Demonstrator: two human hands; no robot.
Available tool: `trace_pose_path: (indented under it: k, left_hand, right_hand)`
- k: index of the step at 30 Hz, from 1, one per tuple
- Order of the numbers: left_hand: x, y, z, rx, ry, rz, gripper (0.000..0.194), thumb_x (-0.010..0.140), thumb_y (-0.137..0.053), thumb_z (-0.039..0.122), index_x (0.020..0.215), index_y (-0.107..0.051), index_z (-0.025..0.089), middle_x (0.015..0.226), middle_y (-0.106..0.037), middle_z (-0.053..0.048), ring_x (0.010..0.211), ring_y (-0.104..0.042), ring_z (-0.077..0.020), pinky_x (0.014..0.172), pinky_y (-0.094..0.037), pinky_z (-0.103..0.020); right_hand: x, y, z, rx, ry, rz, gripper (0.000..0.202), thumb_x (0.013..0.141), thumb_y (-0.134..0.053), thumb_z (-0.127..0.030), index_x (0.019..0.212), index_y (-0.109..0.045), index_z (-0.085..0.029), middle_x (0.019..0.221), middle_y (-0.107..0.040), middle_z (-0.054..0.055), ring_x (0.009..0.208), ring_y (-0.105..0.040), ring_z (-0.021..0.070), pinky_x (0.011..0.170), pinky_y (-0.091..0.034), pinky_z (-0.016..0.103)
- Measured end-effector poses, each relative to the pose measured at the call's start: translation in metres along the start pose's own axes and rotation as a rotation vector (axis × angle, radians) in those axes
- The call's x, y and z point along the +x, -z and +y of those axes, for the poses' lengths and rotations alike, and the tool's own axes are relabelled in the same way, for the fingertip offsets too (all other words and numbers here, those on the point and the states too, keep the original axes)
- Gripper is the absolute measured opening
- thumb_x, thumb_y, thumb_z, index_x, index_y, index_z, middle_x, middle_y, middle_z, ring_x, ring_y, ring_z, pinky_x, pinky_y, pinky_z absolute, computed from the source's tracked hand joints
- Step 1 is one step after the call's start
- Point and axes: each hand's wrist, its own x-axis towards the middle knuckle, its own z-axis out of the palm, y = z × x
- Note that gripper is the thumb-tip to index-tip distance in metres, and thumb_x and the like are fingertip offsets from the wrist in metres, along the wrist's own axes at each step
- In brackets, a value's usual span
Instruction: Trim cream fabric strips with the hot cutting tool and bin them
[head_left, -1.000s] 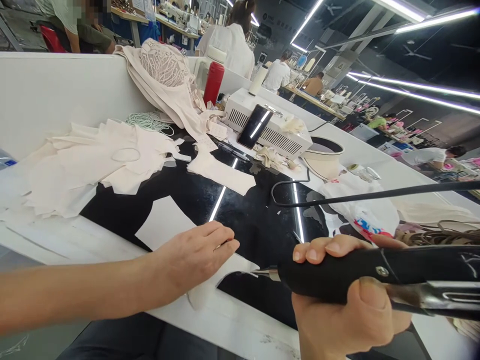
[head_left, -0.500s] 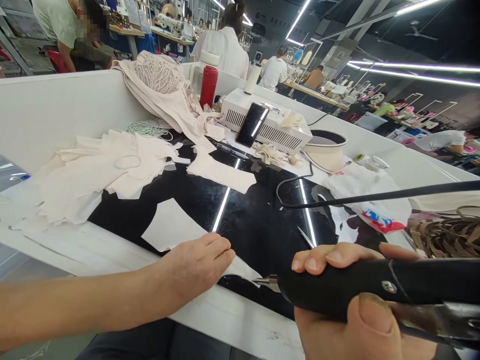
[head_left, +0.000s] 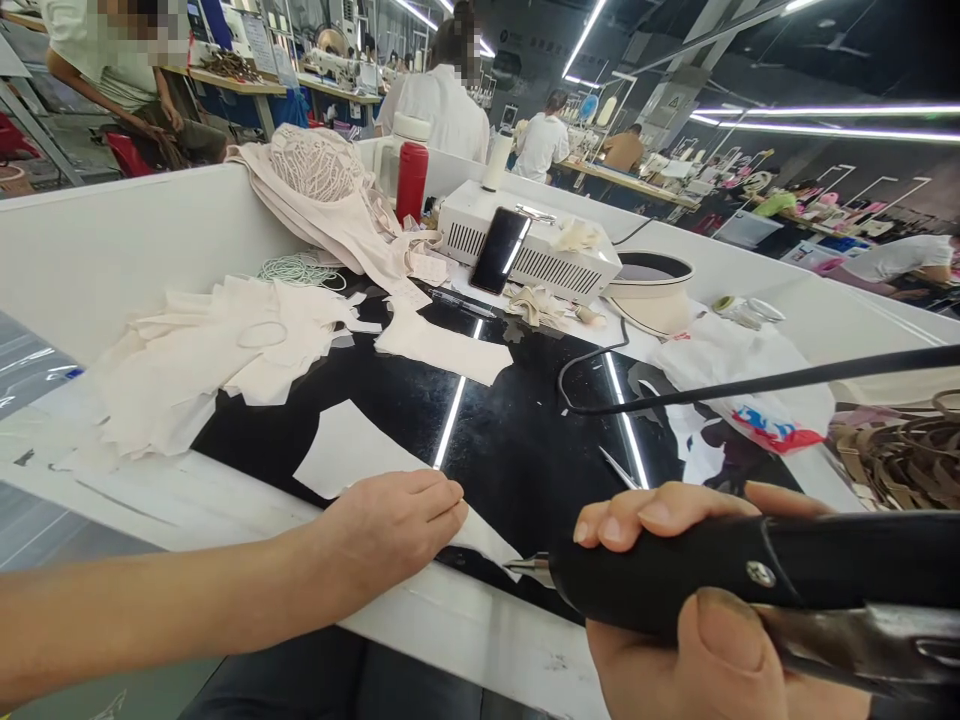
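Note:
A white cut fabric piece lies flat on the glossy black work surface. My left hand rests over its middle, fingers together and bent down onto it; the fingertips are partly hidden. In my right hand is a black hand tool with a pointed metal tip and a metal lever along its underside. The thumb lies below the black body and the fingers wrap over the top. The tip touches or nearly touches the right-hand end of the fabric piece.
Cream fabric pieces lie piled at left, and another cut piece lies further back. Tweezers rest near the tool. A black cable crosses at right. A phone leans on a vented white box. Other people sit beyond the partition.
The view has shifted slightly. Both hands keep nearly the same place on the fabric piece and the tool. A person in the background at left has straightened up.

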Motion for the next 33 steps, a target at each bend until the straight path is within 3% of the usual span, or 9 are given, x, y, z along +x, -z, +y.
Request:
trace_pose_path:
  k: [3, 6, 9, 12, 20, 28, 33]
  left_hand:
    - [0.002, 0.002, 0.004, 0.025, -0.004, -0.013, 0.032, 0.098, -0.054, -0.009, 0.121, -0.068, 0.009, 0.11, -0.075, -0.006, 0.102, -0.071, -0.0178, 0.088, -0.059, -0.027]
    - [0.005, 0.005, 0.012, -0.001, 0.001, -0.01, 0.016, 0.105, -0.069, 0.016, 0.12, -0.069, 0.009, 0.103, -0.074, -0.006, 0.095, -0.071, -0.0215, 0.081, -0.06, -0.033]
    - [0.007, 0.006, 0.021, -0.025, 0.041, 0.01, 0.058, 0.094, -0.085, 0.055, 0.13, -0.065, 0.014, 0.104, -0.075, -0.006, 0.097, -0.071, -0.0263, 0.082, -0.06, -0.037]
    - [0.007, 0.006, 0.029, 0.014, 0.066, 0.02, 0.08, 0.082, -0.088, 0.073, 0.134, -0.064, 0.017, 0.112, -0.077, -0.009, 0.104, -0.071, -0.029, 0.089, -0.059, -0.039]
    - [0.005, 0.005, 0.039, 0.074, 0.094, 0.016, 0.086, 0.076, -0.088, 0.08, 0.133, -0.067, 0.018, 0.115, -0.079, -0.01, 0.107, -0.073, -0.0283, 0.095, -0.055, -0.036]
    - [0.0, 0.0, 0.034, 0.081, 0.106, 0.052, 0.091, 0.071, -0.09, 0.081, 0.133, -0.068, 0.019, 0.116, -0.079, -0.01, 0.11, -0.072, -0.0273, 0.098, -0.054, -0.035]
    - [0.003, 0.0, 0.036, 0.075, 0.097, 0.065, 0.089, 0.072, -0.089, 0.082, 0.131, -0.069, 0.018, 0.114, -0.079, -0.01, 0.109, -0.072, -0.028, 0.098, -0.054, -0.036]
  right_hand:
    - [-0.001, 0.009, 0.002, 0.028, 0.006, -0.113, 0.041, 0.086, -0.083, -0.025, 0.124, -0.068, -0.024, 0.088, -0.074, -0.004, 0.068, -0.067, 0.0164, 0.059, -0.064, 0.034]
    - [-0.003, 0.014, 0.003, 0.053, 0.0, -0.132, 0.041, 0.088, -0.08, -0.023, 0.127, -0.068, -0.024, 0.09, -0.074, -0.003, 0.07, -0.068, 0.0165, 0.061, -0.064, 0.035]
    - [-0.004, 0.014, 0.003, 0.034, -0.002, -0.113, 0.041, 0.087, -0.08, -0.024, 0.127, -0.068, -0.025, 0.089, -0.073, -0.003, 0.069, -0.068, 0.0166, 0.061, -0.065, 0.035]
    - [-0.005, 0.01, 0.0, -0.012, -0.016, -0.062, 0.042, 0.083, -0.084, -0.028, 0.122, -0.068, -0.025, 0.086, -0.072, -0.004, 0.066, -0.066, 0.0169, 0.059, -0.064, 0.035]
    - [0.009, -0.016, 0.001, 0.037, -0.025, 0.113, 0.042, 0.072, -0.086, -0.029, 0.109, -0.067, -0.023, 0.074, -0.069, -0.006, 0.055, -0.059, 0.0155, 0.046, -0.057, 0.03]
    - [0.019, -0.027, 0.026, 0.073, -0.023, -0.012, 0.037, 0.08, -0.083, -0.029, 0.112, -0.065, -0.024, 0.078, -0.066, -0.005, 0.058, -0.059, 0.0144, 0.048, -0.054, 0.029]
    - [0.016, -0.026, 0.025, 0.072, -0.018, -0.038, 0.037, 0.081, -0.083, -0.029, 0.112, -0.065, -0.023, 0.078, -0.067, -0.005, 0.058, -0.061, 0.014, 0.048, -0.055, 0.029]
